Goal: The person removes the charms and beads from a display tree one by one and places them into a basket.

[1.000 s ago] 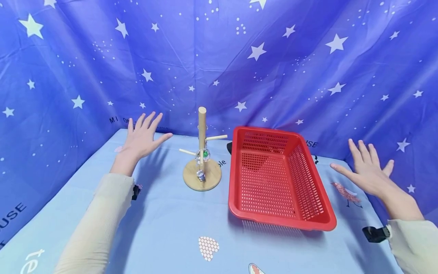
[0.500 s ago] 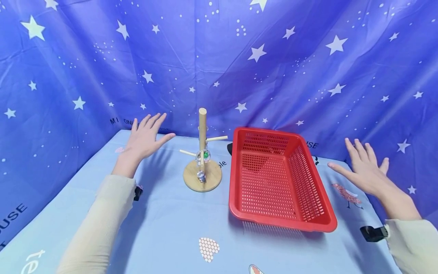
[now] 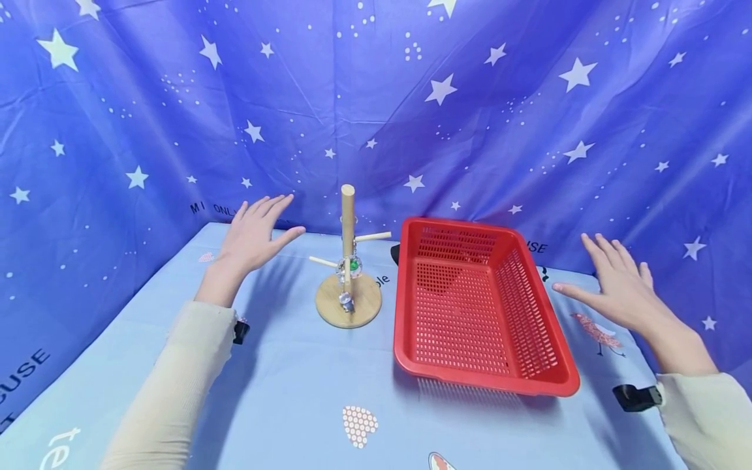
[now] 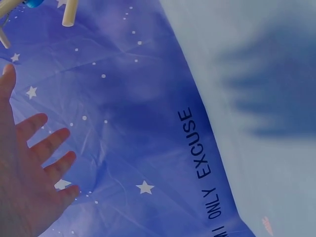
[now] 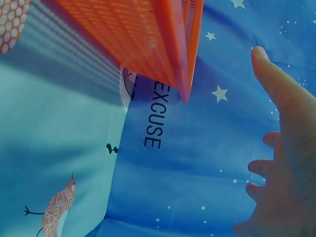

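My left hand (image 3: 249, 238) hovers over the table's left side with fingers stretched out and holds nothing. To its right a wooden peg stand (image 3: 348, 212) rises from a round base, with small metal and beaded trinkets (image 3: 351, 264) hanging from its pegs; their exact kind is too small to tell. A red plastic basket (image 3: 458, 313) with perforated walls stands right of the stand, nothing visible inside it. Beyond the basket's right rim my right hand (image 3: 623, 294) hovers, fingers straight, touching nothing. In the left wrist view, peg ends (image 4: 70, 12) show at the top corner.
A light blue printed cloth (image 3: 294, 391) covers the table. Behind it hangs a dark blue curtain (image 3: 305, 85) with white stars, close beyond both hands. A small black object (image 3: 395, 253) sits partly hidden behind the basket's left rim.
Both hands have drifted slightly inward: the left one to the right, the right one to the left. The stand and the basket have stayed in place.
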Motion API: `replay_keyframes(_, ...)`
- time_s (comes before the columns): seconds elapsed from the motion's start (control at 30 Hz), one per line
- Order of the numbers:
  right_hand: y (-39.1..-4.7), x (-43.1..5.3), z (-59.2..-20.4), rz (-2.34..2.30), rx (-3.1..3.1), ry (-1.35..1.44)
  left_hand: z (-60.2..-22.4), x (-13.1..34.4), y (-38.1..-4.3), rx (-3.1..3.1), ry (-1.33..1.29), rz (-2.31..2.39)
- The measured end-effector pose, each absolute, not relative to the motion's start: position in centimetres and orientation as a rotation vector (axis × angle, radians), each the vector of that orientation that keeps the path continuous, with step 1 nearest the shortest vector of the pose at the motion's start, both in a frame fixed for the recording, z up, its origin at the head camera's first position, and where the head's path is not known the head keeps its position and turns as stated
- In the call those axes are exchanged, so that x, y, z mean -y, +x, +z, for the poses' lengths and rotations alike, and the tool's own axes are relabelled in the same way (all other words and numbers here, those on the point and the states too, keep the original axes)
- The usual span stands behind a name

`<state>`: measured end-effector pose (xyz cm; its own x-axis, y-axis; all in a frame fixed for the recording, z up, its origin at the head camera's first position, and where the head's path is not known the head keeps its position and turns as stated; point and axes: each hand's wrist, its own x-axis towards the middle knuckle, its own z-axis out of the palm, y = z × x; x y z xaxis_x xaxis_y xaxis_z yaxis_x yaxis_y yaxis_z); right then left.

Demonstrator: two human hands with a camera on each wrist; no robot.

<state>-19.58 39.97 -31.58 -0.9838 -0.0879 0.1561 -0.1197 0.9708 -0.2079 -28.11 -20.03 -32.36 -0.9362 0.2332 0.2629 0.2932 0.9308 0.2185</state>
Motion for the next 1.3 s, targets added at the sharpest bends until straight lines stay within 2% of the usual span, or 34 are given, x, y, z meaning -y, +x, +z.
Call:
replay_keyframes(0.63, -19.3, -38.7, -31.3, 0.382, 2.934, 0.305, -32.1, 19.0, -27.2, 2.777, -0.469, -0.432)
replay_keyframes(1.3, -18.8, -36.6, -31.1, 0.371, 2.917, 0.398, -34.2, 18.4, -26.2, 2.750, -0.435, -0.585)
